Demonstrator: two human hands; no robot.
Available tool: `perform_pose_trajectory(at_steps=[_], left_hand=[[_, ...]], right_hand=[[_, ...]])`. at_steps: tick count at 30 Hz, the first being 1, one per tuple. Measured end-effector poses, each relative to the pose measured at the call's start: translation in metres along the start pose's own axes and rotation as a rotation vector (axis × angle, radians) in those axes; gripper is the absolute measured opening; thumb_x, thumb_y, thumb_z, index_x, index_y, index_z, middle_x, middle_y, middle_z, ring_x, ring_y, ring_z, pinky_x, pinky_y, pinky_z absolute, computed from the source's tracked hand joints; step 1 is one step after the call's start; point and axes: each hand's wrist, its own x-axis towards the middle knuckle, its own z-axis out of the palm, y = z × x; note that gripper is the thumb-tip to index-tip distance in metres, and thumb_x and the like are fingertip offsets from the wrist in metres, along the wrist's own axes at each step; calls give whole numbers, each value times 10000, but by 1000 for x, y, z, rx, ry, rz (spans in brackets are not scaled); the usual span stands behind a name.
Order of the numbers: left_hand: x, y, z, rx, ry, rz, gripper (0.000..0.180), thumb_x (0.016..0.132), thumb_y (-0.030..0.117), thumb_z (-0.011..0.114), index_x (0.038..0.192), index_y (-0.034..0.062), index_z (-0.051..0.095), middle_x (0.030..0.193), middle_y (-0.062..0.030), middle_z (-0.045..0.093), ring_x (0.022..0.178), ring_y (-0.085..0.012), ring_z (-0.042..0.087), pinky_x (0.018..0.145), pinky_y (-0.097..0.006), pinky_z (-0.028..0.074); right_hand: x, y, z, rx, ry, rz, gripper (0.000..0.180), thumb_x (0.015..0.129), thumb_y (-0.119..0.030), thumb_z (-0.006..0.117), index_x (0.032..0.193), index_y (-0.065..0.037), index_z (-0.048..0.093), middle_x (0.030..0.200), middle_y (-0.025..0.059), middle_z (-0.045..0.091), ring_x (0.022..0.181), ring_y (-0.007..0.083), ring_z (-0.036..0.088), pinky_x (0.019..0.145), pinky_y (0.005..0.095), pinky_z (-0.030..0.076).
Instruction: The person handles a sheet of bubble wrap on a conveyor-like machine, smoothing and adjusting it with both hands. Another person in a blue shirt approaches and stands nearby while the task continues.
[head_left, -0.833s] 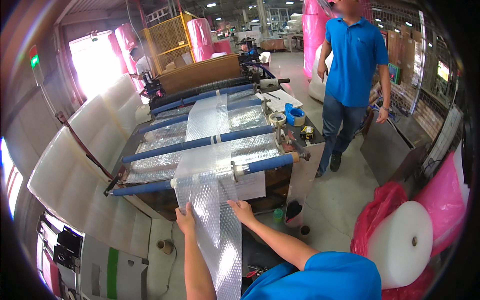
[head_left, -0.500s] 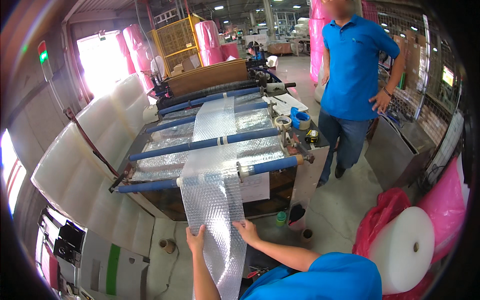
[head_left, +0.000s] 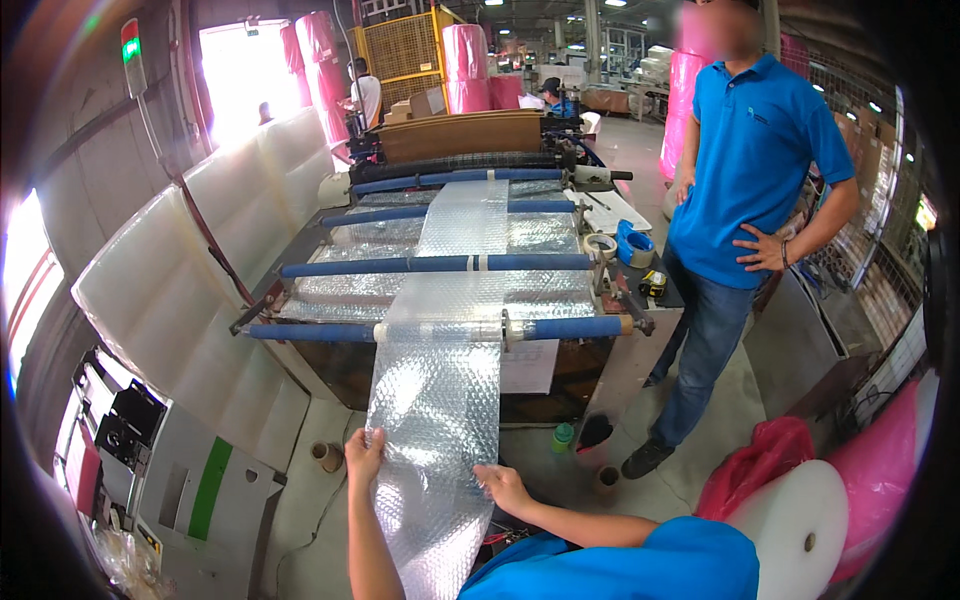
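A clear bubble wrap strip (head_left: 438,400) runs over the blue rollers (head_left: 440,265) of a machine and hangs down toward me. My left hand (head_left: 364,452) grips the strip's left edge. My right hand (head_left: 502,487) holds its right edge a little lower. Both hands are below the front roller (head_left: 565,328), with the sheet stretched between them.
A person in a blue shirt and jeans (head_left: 745,210) stands right of the machine. Tape rolls (head_left: 620,243) sit on the machine's right side. A white bubble wrap roll (head_left: 795,520) and pink bags (head_left: 880,470) lie at lower right. A grey control cabinet (head_left: 150,450) stands left.
Both hands have slid down along the strip, away from the front roller, and the sheet hangs longer. The standing person has put both hands on the hips.
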Motion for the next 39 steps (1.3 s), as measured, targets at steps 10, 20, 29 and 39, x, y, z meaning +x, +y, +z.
perform_pose_trajectory(at_steps=[10,20,29,39], left_hand=[[15,-48,29,10,5,-45,317,850,279,556,678,14,529,531,-9,498,463,-84,449,438,-245,363],[-33,-73,21,172,54,-60,395,678,267,745,862,-9,530,723,-53,586,587,-139,524,538,-292,439],[-33,-81,22,69,-16,-126,290,714,242,716,722,4,551,601,-27,554,517,-101,485,497,-261,409],[-15,-113,43,58,11,-69,315,722,260,709,730,-17,560,612,-46,574,544,-119,523,520,-262,429]], right_hand=[[60,28,-12,-103,209,14,387,785,-376,600,788,12,603,697,58,605,643,122,554,581,282,433],[61,31,-3,-100,159,-39,447,821,-407,558,836,36,615,647,51,582,597,91,562,543,243,459],[68,37,-10,-223,176,-42,479,811,-462,517,787,6,614,610,90,582,559,164,571,549,302,441],[81,39,-16,-291,231,-71,438,823,-425,522,742,2,583,587,113,570,551,197,575,545,322,440]])
